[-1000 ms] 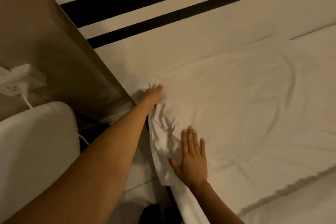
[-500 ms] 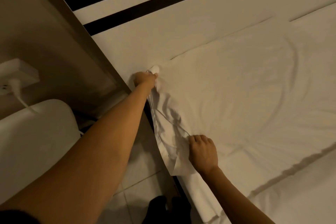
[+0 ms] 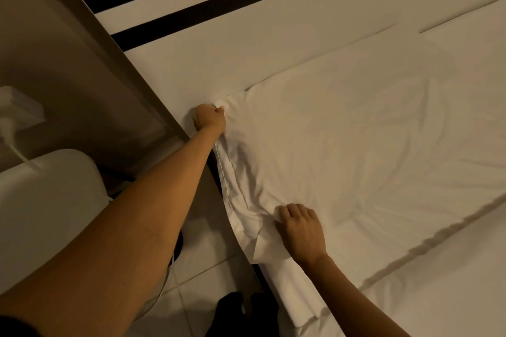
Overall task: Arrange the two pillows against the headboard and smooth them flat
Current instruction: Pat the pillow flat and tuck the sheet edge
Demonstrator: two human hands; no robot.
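Now both hands are gripping the pillow [image 3: 342, 150]: left hand [image 3: 209, 119] bunching its headboard [image 3: 273, 35] corner, right hand [image 3: 299, 230], flat a second ago, pinching the bed-edge corner, likely tugging wrinkles out.

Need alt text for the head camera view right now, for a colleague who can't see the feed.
Both bare hands grip the near end of a white fabric pillow lying against a white headboard with two black stripes: the left hand clutches the corner at the headboard, the right hand bunches the lower edge. A second white pillow lies beyond.
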